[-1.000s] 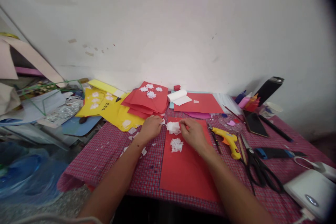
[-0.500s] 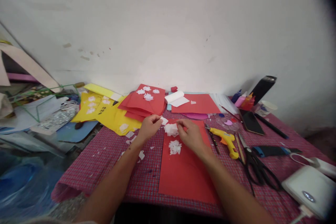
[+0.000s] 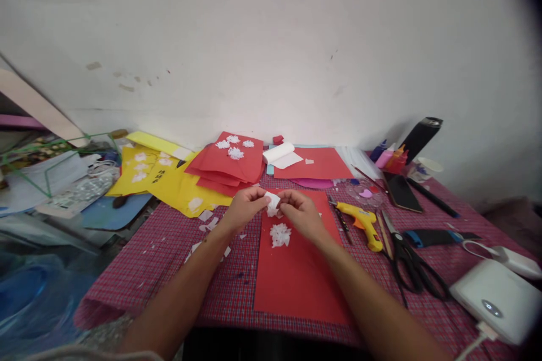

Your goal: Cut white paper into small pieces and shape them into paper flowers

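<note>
Over the upper part of a red paper sheet (image 3: 296, 287), both hands meet at a small piece of white tissue paper (image 3: 272, 200). My left hand (image 3: 247, 207) pinches its left side with closed fingers. At the right side of the same piece, my right hand (image 3: 302, 215) has its thumb and fingertips pressed together. More thin white paper shows just beneath the fingertips, partly hidden. A white crumpled-paper flower (image 3: 280, 234) lies on the red sheet, a little nearer to me than the hands.
Folded red papers with white flowers (image 3: 236, 153) lie behind, beside a white paper roll (image 3: 279, 152). Paper scraps (image 3: 207, 224) and yellow sheets (image 3: 192, 186) lie left. To the right are a yellow glue gun (image 3: 361, 220), black scissors (image 3: 412, 268), a phone (image 3: 403, 192) and a white power bank (image 3: 493, 299).
My right hand has come from the white paper pile to the small piece in my left hand, and the hands are closer together. The view has shifted slightly.
</note>
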A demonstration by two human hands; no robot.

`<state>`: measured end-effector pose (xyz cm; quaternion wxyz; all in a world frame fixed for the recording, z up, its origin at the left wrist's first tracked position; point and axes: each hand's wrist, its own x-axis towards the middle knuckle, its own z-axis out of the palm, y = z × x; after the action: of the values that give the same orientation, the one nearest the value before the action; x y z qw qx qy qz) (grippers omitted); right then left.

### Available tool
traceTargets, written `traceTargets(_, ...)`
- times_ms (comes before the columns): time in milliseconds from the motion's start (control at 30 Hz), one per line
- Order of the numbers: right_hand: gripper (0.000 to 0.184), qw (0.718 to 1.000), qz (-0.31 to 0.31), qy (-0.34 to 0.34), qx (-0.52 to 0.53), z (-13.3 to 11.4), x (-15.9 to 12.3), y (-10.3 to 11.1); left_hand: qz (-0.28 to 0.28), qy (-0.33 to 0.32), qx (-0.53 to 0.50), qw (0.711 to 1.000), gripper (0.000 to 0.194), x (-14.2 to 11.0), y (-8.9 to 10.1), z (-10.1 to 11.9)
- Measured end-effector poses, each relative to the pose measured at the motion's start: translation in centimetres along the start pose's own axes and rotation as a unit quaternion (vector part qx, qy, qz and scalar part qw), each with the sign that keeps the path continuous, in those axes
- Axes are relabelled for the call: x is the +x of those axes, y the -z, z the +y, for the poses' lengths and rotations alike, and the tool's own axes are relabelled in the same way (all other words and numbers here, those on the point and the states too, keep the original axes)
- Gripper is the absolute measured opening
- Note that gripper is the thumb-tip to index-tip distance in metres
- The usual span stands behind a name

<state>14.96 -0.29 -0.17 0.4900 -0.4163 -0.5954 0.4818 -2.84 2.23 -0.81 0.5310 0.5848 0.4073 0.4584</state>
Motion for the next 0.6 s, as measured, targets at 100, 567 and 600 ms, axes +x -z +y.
traceTargets(100,0.013,1.000,0.005,0.015,-0.007,0.03,-0.05,-0.05,-0.011,0.000,0.001,1.000,0.017,-0.03,-0.07,0.04)
traceTargets(567,0.015,0.994,0.071,0.013,-0.078,0.75,0.19,0.37,-0.010,-0.004,-0.010,1.000,0.015,0.01,-0.15,-0.03)
traceTargets(600,0.013,0.994,0.077,0.026,-0.078,0.82,0.19,0.44,-0.006,-0.002,-0.012,1.000,0.014,0.01,-0.15,0.00)
